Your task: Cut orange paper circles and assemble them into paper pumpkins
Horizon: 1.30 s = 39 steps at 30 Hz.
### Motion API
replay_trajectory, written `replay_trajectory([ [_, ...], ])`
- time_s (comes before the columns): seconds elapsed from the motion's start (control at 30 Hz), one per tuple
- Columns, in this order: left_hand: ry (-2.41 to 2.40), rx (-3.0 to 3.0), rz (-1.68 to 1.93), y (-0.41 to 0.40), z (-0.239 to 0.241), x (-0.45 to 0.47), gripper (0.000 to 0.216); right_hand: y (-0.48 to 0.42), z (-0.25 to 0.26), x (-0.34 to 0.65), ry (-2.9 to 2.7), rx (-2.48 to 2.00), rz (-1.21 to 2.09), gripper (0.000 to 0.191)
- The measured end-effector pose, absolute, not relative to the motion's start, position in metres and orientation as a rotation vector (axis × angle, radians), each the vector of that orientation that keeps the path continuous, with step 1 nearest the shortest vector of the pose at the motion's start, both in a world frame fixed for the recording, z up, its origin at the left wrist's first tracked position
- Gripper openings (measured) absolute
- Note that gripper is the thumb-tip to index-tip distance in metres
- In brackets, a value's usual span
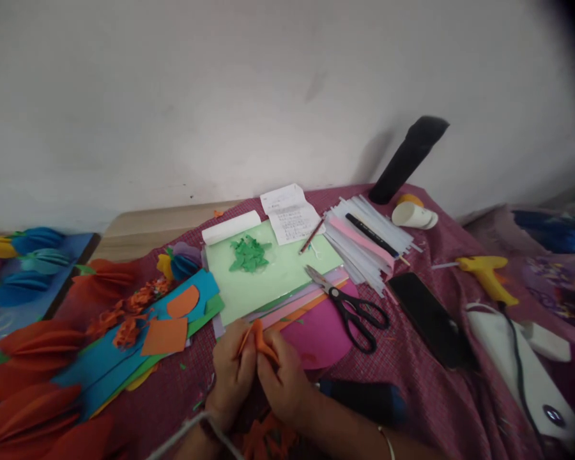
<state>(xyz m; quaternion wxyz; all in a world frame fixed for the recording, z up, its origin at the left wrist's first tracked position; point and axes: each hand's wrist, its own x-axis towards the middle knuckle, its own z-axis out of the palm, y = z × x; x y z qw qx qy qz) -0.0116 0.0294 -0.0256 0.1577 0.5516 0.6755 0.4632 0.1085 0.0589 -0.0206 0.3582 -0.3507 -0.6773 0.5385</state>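
Between both hands is a folded piece of orange paper [257, 338], bent upward in the middle. My left hand [230, 370] pinches its left side, and my right hand [283, 377] pinches the right side, with the thumbs close together. Just beyond the hands lies a stack of coloured sheets with a light green sheet [287, 271] on top. Green paper cut-outs [249, 253] are heaped on that sheet. To the right, black-handled scissors [347, 306] rest on a magenta sheet [311, 338]. More orange paper pieces [268, 437] lie below my wrists, partly hidden.
Left are orange paper shapes [43, 345], blue sheets [110, 364] and an orange square [165, 336]. Right are glue sticks [359, 255], a black marker [371, 235], a phone [431, 319], a yellow glue gun [489, 275] and a white power strip [517, 364]. A wall stands behind.
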Motion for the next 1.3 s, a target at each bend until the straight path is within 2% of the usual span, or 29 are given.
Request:
replay_trajectory([
  [0.27,2.028,1.598,1.473,0.046,-0.003,-0.007,0.024,0.077,-0.003,0.098,-1.791,-0.838,1.251,0.002],
  [0.5,2.081,1.556,1.413,0.019,-0.016,-0.002,0.028,0.045,-0.019,0.109,-1.634,-0.981,1.392,0.004],
  [0.63,1.959,1.607,1.323,0.001,-0.020,0.007,0.031,0.024,-0.029,0.117,-1.662,-0.920,1.575,0.014],
  [0.83,1.933,1.650,1.526,0.028,-0.011,0.003,0.034,0.054,-0.021,0.104,-1.720,-0.836,1.324,0.004],
  [1.0,1.889,1.581,1.599,0.029,-0.015,0.007,0.037,0.063,-0.018,0.104,-1.759,-0.806,1.222,0.003],
  [1.07,1.817,1.547,1.640,0.034,-0.016,0.003,0.036,0.072,-0.018,0.103,-1.776,-0.838,1.165,0.009],
  [1.3,1.752,1.369,1.441,0.009,-0.009,-0.008,0.018,0.071,-0.029,0.113,-1.769,-1.064,1.003,0.010],
])
